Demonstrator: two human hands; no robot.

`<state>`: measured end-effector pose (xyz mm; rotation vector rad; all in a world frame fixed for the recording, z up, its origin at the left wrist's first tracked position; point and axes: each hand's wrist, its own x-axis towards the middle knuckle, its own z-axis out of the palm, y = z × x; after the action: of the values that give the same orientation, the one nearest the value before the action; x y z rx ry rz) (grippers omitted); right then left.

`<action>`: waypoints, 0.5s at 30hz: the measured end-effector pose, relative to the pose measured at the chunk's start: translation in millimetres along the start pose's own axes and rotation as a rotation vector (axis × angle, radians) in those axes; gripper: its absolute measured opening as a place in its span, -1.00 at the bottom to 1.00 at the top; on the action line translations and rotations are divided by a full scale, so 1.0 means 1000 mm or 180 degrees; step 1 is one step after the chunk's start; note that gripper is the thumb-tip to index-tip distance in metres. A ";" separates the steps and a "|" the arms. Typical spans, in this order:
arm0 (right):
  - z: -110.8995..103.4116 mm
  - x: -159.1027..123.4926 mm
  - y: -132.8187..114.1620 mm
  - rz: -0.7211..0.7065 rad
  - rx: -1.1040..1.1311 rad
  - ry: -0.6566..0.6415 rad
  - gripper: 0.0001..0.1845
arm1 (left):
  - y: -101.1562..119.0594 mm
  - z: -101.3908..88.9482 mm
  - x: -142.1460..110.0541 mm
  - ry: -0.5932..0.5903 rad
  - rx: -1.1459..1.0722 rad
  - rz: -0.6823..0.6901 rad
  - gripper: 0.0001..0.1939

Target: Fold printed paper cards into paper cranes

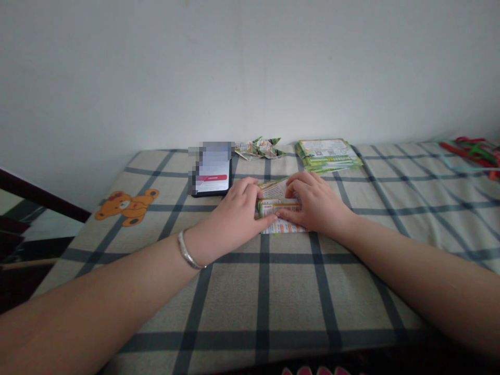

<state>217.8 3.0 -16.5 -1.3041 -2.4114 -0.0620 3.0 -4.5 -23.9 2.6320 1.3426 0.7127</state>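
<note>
A printed paper leaflet (279, 191) in white, green and orange lies partly folded on the checked tablecloth, with a crease running across it. At its left edge is my left hand (242, 205), fingers curled and thumb pressed on the near part. My right hand (314, 202) bends over the right side of the same leaflet, its thumb on the paper near the left thumb. The hands cover both ends of the sheet. Just beyond them stand or lie folded paper pieces (260, 148) with pointed corners, made of similar print.
A phone (214, 169) with a lit screen lies left of the folded pieces. To their right is a stack of leaflets (328, 152). Red and green items (474, 151) lie at the far right. The tablecloth (289, 297) carries a bear picture (128, 207); a wall (250, 67) rises behind.
</note>
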 end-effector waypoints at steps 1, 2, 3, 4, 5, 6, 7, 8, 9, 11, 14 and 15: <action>0.000 0.000 0.000 -0.0010 0.0001 -0.0028 -0.63 | 0.000 0.000 0.000 -0.0028 -0.0033 -0.0018 -0.63; -0.001 0.000 -0.001 -0.0023 -0.0001 -0.0049 -0.64 | 0.001 -0.001 0.001 -0.0061 -0.0080 -0.0032 -0.65; -0.001 0.000 -0.001 -0.0038 0.0000 -0.0061 -0.65 | 0.001 -0.001 0.001 -0.0084 -0.0137 -0.0043 -0.67; -0.002 0.000 -0.002 -0.0057 0.0009 -0.0057 -0.66 | 0.001 -0.001 0.001 -0.0106 -0.0196 -0.0051 -0.69; -0.002 0.000 -0.002 -0.0082 0.0027 -0.0044 -0.66 | 0.001 -0.002 0.001 -0.0114 -0.0250 -0.0052 -0.71; -0.002 0.000 -0.002 -0.0117 0.0055 -0.0028 -0.67 | 0.000 -0.002 0.001 -0.0112 -0.0295 -0.0037 -0.72; -0.003 0.000 -0.002 -0.0155 0.0088 -0.0001 -0.68 | 0.000 -0.002 0.001 -0.0090 -0.0333 -0.0001 -0.73; -0.003 0.000 -0.002 -0.0195 0.0119 0.0015 -0.69 | -0.001 -0.002 0.001 -0.0060 -0.0367 0.0047 -0.75; -0.003 0.001 -0.002 -0.0235 0.0149 0.0024 -0.69 | -0.002 -0.001 0.002 -0.0027 -0.0403 0.0098 -0.76; -0.002 0.001 -0.001 -0.0293 0.0204 0.0022 -0.69 | -0.003 -0.001 0.003 0.0023 -0.0498 0.0173 -0.80; -0.002 0.001 0.000 -0.0365 0.0271 -0.0010 -0.65 | -0.003 -0.002 0.004 -0.0021 -0.0632 0.0150 -0.84; -0.002 0.000 0.000 -0.0404 0.0285 -0.0026 -0.64 | -0.003 -0.003 0.005 -0.0071 -0.0650 0.0139 -0.86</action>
<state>218.1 2.9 -14.7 -1.1136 -2.4713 0.0161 1.8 0.7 -20.5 2.5068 1.1434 0.7786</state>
